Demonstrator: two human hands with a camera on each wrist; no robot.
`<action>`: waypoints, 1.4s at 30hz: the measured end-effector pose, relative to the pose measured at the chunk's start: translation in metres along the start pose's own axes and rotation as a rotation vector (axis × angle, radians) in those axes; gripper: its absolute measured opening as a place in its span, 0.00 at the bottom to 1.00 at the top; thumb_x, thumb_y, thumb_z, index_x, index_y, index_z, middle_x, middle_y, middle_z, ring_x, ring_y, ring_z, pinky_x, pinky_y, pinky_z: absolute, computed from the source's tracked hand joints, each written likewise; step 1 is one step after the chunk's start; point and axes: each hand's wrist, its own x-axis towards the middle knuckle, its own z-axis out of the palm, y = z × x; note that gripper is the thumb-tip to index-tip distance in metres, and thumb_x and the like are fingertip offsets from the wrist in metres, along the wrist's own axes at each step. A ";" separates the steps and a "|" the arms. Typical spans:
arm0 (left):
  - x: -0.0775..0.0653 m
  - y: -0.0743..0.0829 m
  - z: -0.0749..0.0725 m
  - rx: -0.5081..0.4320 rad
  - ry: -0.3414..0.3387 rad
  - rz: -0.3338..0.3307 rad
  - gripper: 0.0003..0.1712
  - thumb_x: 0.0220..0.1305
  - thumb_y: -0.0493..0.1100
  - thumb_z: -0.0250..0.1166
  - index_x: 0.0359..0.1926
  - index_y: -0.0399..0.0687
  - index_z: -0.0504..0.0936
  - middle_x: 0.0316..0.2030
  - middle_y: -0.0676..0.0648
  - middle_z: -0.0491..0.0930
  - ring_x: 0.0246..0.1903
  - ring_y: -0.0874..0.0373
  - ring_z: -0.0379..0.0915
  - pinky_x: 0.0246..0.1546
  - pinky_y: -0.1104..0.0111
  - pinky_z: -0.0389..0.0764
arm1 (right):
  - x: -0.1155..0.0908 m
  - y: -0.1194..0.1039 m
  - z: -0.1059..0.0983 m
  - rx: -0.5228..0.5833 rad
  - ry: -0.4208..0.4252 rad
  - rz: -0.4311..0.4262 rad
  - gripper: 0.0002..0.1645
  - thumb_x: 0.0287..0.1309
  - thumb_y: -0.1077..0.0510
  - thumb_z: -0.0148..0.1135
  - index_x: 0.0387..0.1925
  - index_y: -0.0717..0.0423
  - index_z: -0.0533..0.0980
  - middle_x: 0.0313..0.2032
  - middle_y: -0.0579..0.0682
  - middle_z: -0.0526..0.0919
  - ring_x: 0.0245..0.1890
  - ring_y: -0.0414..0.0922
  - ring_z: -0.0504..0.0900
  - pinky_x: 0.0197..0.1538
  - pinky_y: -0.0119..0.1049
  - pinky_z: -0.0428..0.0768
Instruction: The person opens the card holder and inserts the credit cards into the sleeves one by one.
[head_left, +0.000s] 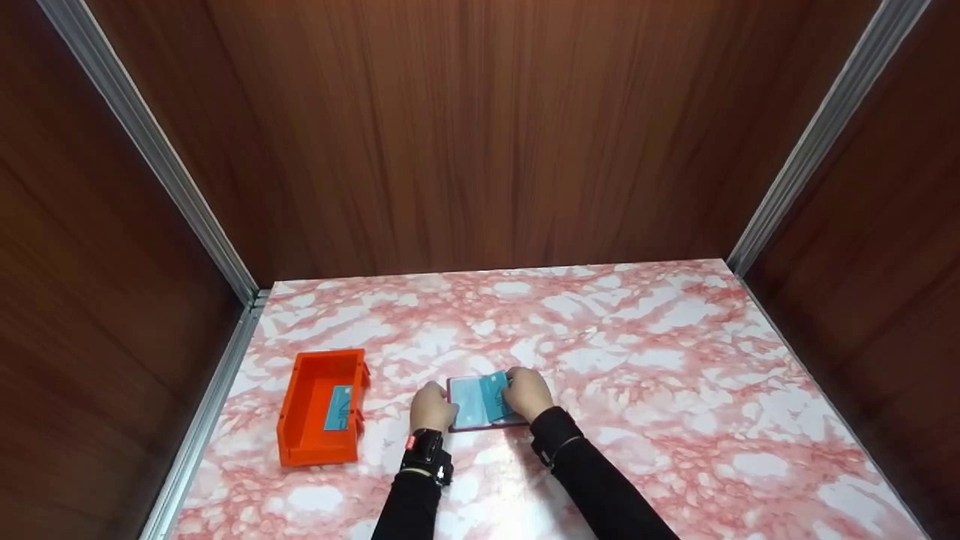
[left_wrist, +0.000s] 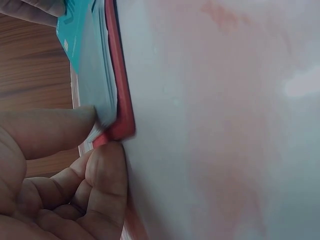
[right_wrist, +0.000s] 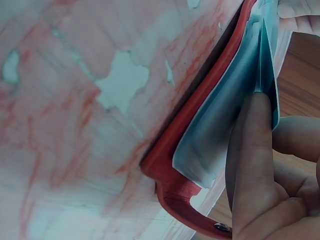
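A red card holder [head_left: 466, 405] with clear plastic sleeves lies spread out on the table in front of me. My left hand [head_left: 432, 409] pinches its left edge; in the left wrist view the thumb presses the sleeves [left_wrist: 102, 95] and the index finger sits at the corner of the red cover [left_wrist: 120, 65]. Between the thumb and fingers of my right hand [head_left: 527, 394] is a teal card [head_left: 495, 395], tilted over the sleeves. The right wrist view shows a fingertip at the card's edge beside the sleeve, and a snap strap [right_wrist: 187, 215] at the cover's end.
To the left stands an orange bin [head_left: 319, 456] with another teal card [head_left: 337, 409] inside, leaning toward its right wall. The table [head_left: 637, 450] has a pink and white marbled top. Brown wood-grain panels [head_left: 480, 150] with metal corner rails enclose it at the back and sides.
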 end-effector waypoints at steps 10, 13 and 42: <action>0.001 0.001 0.001 0.000 0.008 -0.002 0.14 0.45 0.34 0.73 0.32 0.34 0.79 0.28 0.40 0.80 0.33 0.41 0.78 0.41 0.53 0.77 | -0.001 -0.008 0.003 0.000 -0.019 -0.010 0.05 0.47 0.67 0.66 0.26 0.62 0.76 0.22 0.52 0.77 0.26 0.49 0.75 0.36 0.46 0.76; 0.001 0.002 -0.001 -0.006 0.004 -0.009 0.14 0.45 0.34 0.73 0.33 0.33 0.79 0.29 0.40 0.80 0.34 0.41 0.78 0.41 0.53 0.77 | -0.001 -0.010 0.006 -0.014 -0.006 -0.018 0.06 0.48 0.66 0.66 0.29 0.64 0.78 0.26 0.56 0.81 0.30 0.54 0.81 0.38 0.49 0.78; 0.002 -0.002 0.001 -0.030 -0.004 -0.019 0.14 0.47 0.35 0.74 0.33 0.33 0.79 0.30 0.39 0.81 0.35 0.41 0.78 0.41 0.53 0.78 | -0.005 -0.029 0.020 0.001 -0.085 -0.013 0.14 0.50 0.67 0.65 0.40 0.69 0.81 0.37 0.62 0.85 0.41 0.57 0.83 0.47 0.49 0.80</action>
